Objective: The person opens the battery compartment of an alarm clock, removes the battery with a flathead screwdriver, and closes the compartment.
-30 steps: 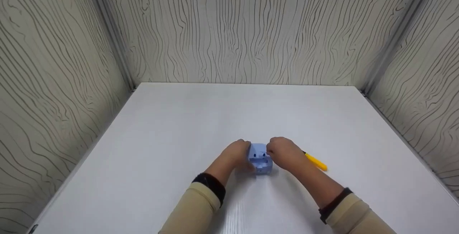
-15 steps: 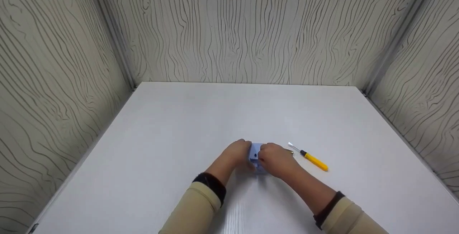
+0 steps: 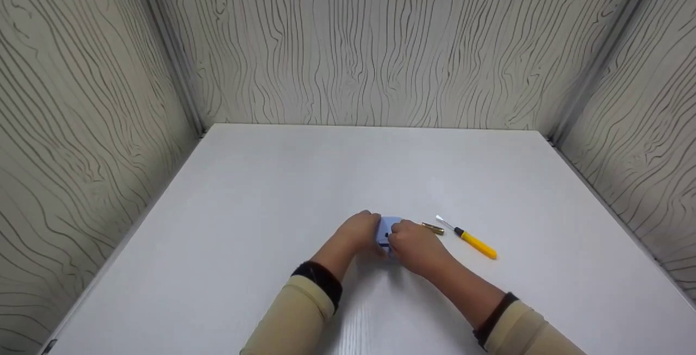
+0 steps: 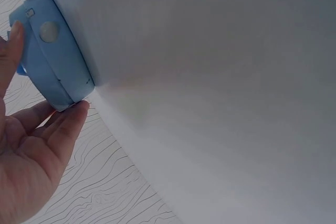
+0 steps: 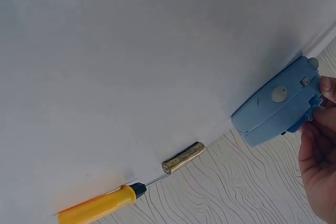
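Observation:
A small light-blue plastic device [image 3: 388, 224] with a rounded body and grey round buttons stands on the white table. My left hand [image 3: 359, 232] grips it from the left; in the left wrist view the thumb lies on one face and the fingers [image 4: 68, 127] are at its end. At its right side, my right hand [image 3: 418, 246] covers the recessed part. The right wrist view has its fingertips pinching a small bright-blue piece [image 5: 299, 123] against the device; it resembles a battery cover, though fingers partly hide it.
A gold battery [image 3: 434, 229] lies just right of my right hand. Beyond it is a yellow-handled screwdriver [image 3: 478, 245], its metal tip pointing away to the left. Wood-grain patterned walls [image 3: 348, 45] enclose the white table [image 3: 261, 192] at the back and sides.
My right hand has moved left from the device's right edge to over its recess, uncovering the battery and the screwdriver's shaft. The left hand and device stay in place.

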Available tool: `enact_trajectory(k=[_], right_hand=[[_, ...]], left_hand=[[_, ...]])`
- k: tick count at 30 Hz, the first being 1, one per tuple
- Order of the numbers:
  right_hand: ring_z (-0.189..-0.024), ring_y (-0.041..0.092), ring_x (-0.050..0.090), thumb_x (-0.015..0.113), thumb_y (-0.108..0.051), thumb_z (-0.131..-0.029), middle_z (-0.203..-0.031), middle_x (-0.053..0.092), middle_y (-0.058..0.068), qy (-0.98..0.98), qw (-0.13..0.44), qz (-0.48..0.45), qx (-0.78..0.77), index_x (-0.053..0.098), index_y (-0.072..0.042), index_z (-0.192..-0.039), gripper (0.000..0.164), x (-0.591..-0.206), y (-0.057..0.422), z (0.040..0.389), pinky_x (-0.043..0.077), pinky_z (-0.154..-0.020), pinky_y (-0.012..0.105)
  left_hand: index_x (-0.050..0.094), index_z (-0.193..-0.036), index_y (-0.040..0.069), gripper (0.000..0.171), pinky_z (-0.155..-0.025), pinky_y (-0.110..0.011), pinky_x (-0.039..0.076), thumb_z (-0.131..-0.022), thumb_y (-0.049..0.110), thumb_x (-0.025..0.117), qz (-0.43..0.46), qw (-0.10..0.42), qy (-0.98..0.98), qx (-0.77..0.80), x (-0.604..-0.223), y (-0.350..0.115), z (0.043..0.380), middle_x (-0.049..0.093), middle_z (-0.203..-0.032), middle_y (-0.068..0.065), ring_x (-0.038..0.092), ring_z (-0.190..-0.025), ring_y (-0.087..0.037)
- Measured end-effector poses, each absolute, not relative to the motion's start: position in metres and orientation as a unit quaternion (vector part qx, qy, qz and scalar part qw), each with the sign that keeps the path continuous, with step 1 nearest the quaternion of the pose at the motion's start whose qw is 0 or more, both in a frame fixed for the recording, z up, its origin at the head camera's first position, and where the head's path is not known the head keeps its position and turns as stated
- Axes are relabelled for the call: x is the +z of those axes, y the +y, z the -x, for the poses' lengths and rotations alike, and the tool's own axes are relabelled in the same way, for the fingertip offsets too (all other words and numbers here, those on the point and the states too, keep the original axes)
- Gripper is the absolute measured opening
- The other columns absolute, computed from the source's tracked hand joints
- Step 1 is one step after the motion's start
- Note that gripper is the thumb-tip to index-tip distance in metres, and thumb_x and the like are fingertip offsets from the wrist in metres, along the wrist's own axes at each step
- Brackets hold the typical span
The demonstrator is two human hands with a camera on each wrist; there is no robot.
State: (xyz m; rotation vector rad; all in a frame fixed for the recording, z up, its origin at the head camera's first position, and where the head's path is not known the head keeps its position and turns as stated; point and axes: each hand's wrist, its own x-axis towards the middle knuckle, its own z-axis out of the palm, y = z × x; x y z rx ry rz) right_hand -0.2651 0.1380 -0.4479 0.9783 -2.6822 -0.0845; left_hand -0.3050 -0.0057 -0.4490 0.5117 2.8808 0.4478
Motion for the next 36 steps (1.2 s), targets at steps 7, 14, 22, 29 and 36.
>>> enact_trajectory(k=[7, 14, 22, 29, 36], right_hand=[[-0.064, 0.010, 0.042, 0.071, -0.023, -0.079, -0.073, 0.057, 0.001, -0.936, 0.116, -0.330, -0.024, 0.071, -0.009, -0.085, 0.016, -0.448, 0.138, 0.265, 0.048, -0.062, 0.019], [-0.067, 0.012, 0.045, 0.070, -0.023, -0.080, -0.077, 0.056, 0.002, -0.952, 0.055, -0.302, 0.004, 0.072, -0.009, -0.085, 0.015, -0.444, 0.138, 0.266, 0.050, -0.068, 0.023], [-0.071, 0.012, 0.045, 0.066, -0.026, -0.083, -0.082, 0.056, 0.001, -0.948, 0.048, -0.313, 0.043, 0.072, -0.011, -0.087, 0.017, -0.447, 0.143, 0.266, 0.047, -0.067, 0.025], [-0.073, 0.011, 0.046, 0.068, -0.031, -0.081, -0.083, 0.058, 0.000, -0.935, 0.059, -0.344, 0.062, 0.072, -0.011, -0.088, 0.021, -0.449, 0.149, 0.269, 0.046, -0.068, 0.025], [-0.090, 0.017, 0.049, 0.073, -0.035, -0.075, -0.100, 0.055, 0.003, -0.944, 0.066, -0.318, 0.050, 0.063, -0.013, -0.103, 0.037, -0.450, 0.149, 0.267, 0.050, -0.079, 0.032]], left_hand=[[0.059, -0.115, 0.009, 0.064, -0.084, -0.029, 0.047, -0.061, 0.032, 0.084, -0.169, 0.083, 0.968, 0.164, -0.449, -0.006, 0.303, 0.058, -0.095, -0.002, 0.053, -0.087, -0.016], [0.057, -0.120, 0.007, 0.068, -0.087, -0.030, 0.046, -0.062, 0.032, 0.083, -0.175, 0.086, 0.968, 0.159, -0.449, -0.006, 0.304, 0.060, -0.101, -0.005, 0.055, -0.094, -0.019], [0.057, -0.119, 0.007, 0.068, -0.087, -0.030, 0.046, -0.063, 0.034, 0.082, -0.184, 0.084, 0.968, 0.151, -0.448, -0.007, 0.304, 0.060, -0.100, -0.005, 0.055, -0.093, -0.019], [0.060, -0.111, 0.008, 0.059, -0.080, -0.028, 0.046, -0.062, 0.031, 0.083, -0.191, 0.074, 0.967, 0.149, -0.449, -0.009, 0.305, 0.059, -0.092, -0.002, 0.053, -0.084, -0.016], [0.059, -0.113, 0.009, 0.062, -0.082, -0.029, 0.046, -0.061, 0.031, 0.084, -0.184, 0.081, 0.968, 0.152, -0.448, -0.008, 0.304, 0.058, -0.094, -0.001, 0.053, -0.087, -0.015]])
